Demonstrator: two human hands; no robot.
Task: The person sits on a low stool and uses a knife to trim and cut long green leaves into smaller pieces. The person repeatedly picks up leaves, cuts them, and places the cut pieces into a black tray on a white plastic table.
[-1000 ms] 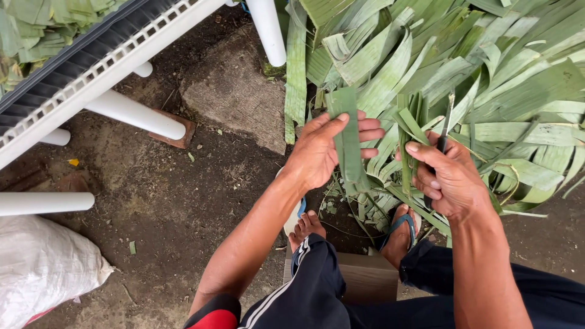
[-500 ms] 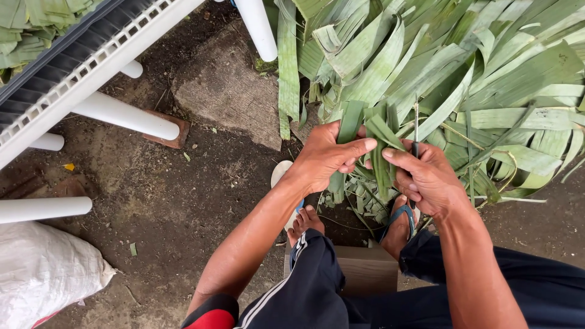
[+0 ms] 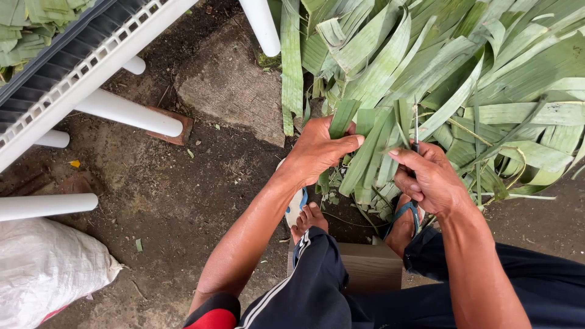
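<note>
Two hands meet at the centre of the frame over a bundle of long green leaf strips (image 3: pixel 372 146), and much around them is hard to read. What the right hand (image 3: pixel 429 180) pinches is mostly hidden: a thin dark sliver rises from between its thumb and fingers, and whether it is a blade or a leaf rib cannot be told. The lower ends of the strips vanish behind both hands and a pair of blue sandals (image 3: pixel 402 214). The big heap of leaves (image 3: pixel 487 67) runs off the top and right edges. A white rack (image 3: pixel 79 70) at upper left is cut by the frame, as is the white sack (image 3: pixel 46 268) at lower left.

The left hand (image 3: pixel 320 149) is closed around the strips, thumb laid across the front, fingers wrapped behind, forearm reaching up from the bottom centre. The right hand is curled shut, knuckles up, thumb pressed toward the strips, its forearm coming from the lower right. Both hands sit just above the person's feet on dark earth (image 3: pixel 183 201).
</note>
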